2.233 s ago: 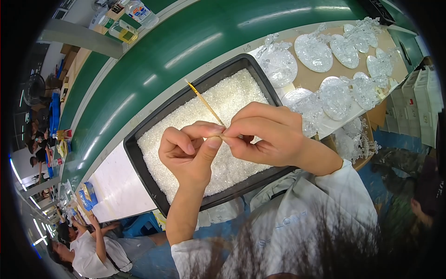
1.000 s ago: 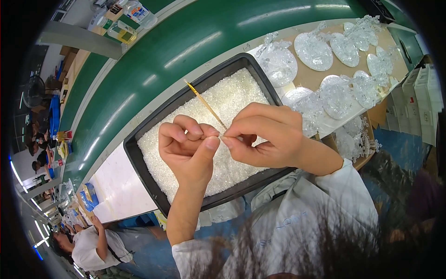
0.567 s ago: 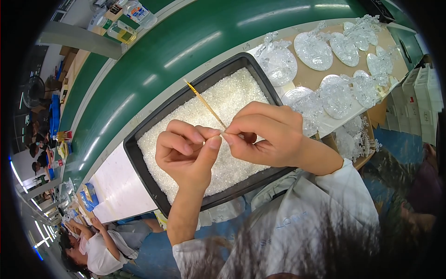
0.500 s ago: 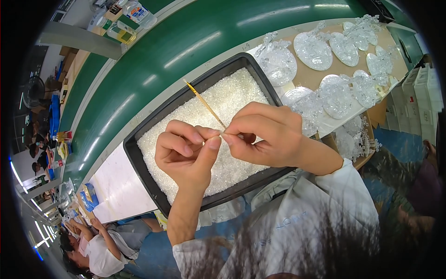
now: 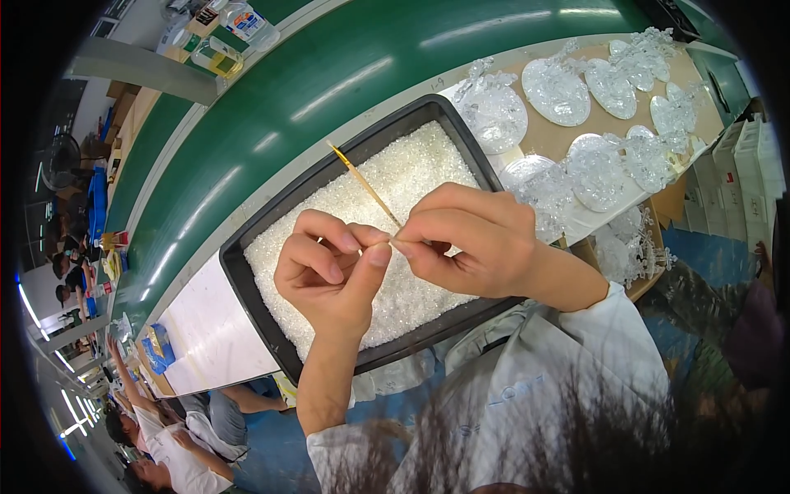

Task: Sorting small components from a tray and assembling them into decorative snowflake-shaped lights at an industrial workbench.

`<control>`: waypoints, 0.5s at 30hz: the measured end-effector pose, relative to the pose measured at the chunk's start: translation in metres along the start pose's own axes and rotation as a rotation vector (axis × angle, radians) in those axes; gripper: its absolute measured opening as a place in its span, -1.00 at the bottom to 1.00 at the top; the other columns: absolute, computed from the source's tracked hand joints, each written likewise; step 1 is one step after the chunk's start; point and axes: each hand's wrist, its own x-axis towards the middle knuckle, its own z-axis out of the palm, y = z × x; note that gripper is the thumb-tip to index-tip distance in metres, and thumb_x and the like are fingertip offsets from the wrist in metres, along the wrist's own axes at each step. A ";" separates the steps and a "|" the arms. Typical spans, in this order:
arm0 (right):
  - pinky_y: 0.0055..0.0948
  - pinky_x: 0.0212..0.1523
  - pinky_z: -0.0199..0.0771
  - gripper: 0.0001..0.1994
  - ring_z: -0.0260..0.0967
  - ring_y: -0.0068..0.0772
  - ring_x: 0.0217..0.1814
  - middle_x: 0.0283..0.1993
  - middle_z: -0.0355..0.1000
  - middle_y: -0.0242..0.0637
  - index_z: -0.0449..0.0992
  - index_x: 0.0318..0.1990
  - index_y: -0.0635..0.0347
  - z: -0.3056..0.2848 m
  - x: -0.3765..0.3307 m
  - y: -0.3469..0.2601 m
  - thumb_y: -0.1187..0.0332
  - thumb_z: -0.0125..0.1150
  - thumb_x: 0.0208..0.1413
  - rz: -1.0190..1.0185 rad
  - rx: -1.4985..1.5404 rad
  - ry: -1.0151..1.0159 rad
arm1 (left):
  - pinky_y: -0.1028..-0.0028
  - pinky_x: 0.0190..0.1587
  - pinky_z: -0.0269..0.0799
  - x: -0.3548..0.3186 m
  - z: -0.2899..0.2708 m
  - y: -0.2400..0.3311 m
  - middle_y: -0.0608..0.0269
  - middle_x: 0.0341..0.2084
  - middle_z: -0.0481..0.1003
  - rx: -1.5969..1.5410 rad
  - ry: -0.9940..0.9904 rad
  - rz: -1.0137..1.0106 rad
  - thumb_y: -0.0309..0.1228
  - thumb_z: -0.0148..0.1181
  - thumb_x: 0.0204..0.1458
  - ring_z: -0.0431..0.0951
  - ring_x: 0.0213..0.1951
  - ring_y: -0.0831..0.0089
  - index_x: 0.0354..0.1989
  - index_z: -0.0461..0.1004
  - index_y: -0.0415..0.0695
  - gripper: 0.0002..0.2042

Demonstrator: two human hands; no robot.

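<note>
Both my hands meet over a black tray (image 5: 262, 325) filled with clear glittering beads (image 5: 288, 222). My right hand (image 5: 473, 239) pinches a thin paintbrush (image 5: 362, 183) near its lower end; its wooden handle slants up to the left, toward a yellow section and pale tip. Thumb and index finger of my left hand (image 5: 333, 276) are pressed together, touching the right fingertips. Whatever sits between the left fingertips is too small or hidden to make out. The other left fingers curl loosely.
Several clear sparkling ornaments on round bases (image 5: 555, 90) stand on a brown board at the right. A green conveyor belt (image 5: 346, 74) runs behind the tray. Bottles (image 5: 247, 25) stand at the far left; co-workers (image 5: 177, 461) sit at lower left.
My hands and the brush hold almost the same pose over the tray. At lower left, a co-worker has leaned and stretched an arm out toward the bench.
</note>
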 end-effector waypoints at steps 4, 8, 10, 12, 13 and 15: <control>-0.61 -0.65 0.45 -0.91 0.45 -0.55 -0.57 -0.42 0.50 -0.26 0.59 -0.39 0.30 0.000 -0.001 0.000 0.60 0.38 -0.07 0.001 0.011 0.003 | 0.39 -0.16 0.65 -0.001 0.001 -0.001 0.20 -0.31 0.35 -0.086 0.022 -0.070 -0.84 0.28 -0.11 0.64 -0.22 0.33 -0.50 0.17 -0.09 -0.59; -0.61 -0.65 0.44 -0.91 0.45 -0.54 -0.56 -0.41 0.50 -0.25 0.59 -0.38 0.30 0.002 -0.001 0.000 0.61 0.38 -0.06 -0.005 0.019 0.017 | 0.40 -0.16 0.64 -0.002 0.001 -0.001 0.21 -0.30 0.34 -0.159 0.041 -0.121 -0.86 0.26 -0.11 0.63 -0.22 0.33 -0.50 0.17 -0.08 -0.59; -0.60 -0.65 0.44 -0.91 0.46 -0.53 -0.55 -0.41 0.50 -0.25 0.59 -0.38 0.30 0.002 -0.001 0.000 0.61 0.37 -0.07 -0.009 0.025 0.023 | 0.40 -0.15 0.63 -0.002 0.000 -0.001 0.21 -0.30 0.34 -0.173 0.042 -0.130 -0.86 0.26 -0.11 0.63 -0.22 0.33 -0.50 0.17 -0.08 -0.59; -0.58 -0.64 0.44 -0.89 0.46 -0.48 -0.54 -0.41 0.50 -0.24 0.58 -0.38 0.29 0.003 0.000 0.000 0.62 0.37 -0.08 -0.033 -0.005 0.021 | 0.41 -0.15 0.63 -0.002 -0.001 0.000 0.21 -0.30 0.34 -0.185 0.046 -0.139 -0.86 0.26 -0.11 0.63 -0.22 0.33 -0.49 0.17 -0.07 -0.59; -0.58 -0.64 0.44 -0.89 0.46 -0.48 -0.54 -0.41 0.50 -0.24 0.58 -0.38 0.29 0.003 0.000 0.001 0.62 0.37 -0.08 -0.034 -0.008 0.022 | 0.41 -0.15 0.63 -0.001 0.000 -0.001 0.21 -0.30 0.34 -0.196 0.040 -0.144 -0.86 0.26 -0.11 0.62 -0.21 0.33 -0.49 0.17 -0.07 -0.59; -0.55 -0.62 0.45 -0.87 0.47 -0.44 -0.53 -0.42 0.49 -0.23 0.58 -0.37 0.28 0.002 0.000 0.002 0.64 0.37 -0.10 -0.060 -0.031 0.035 | 0.41 -0.14 0.62 0.000 0.001 -0.002 0.22 -0.30 0.34 -0.209 0.032 -0.150 -0.86 0.26 -0.11 0.62 -0.21 0.33 -0.49 0.17 -0.07 -0.59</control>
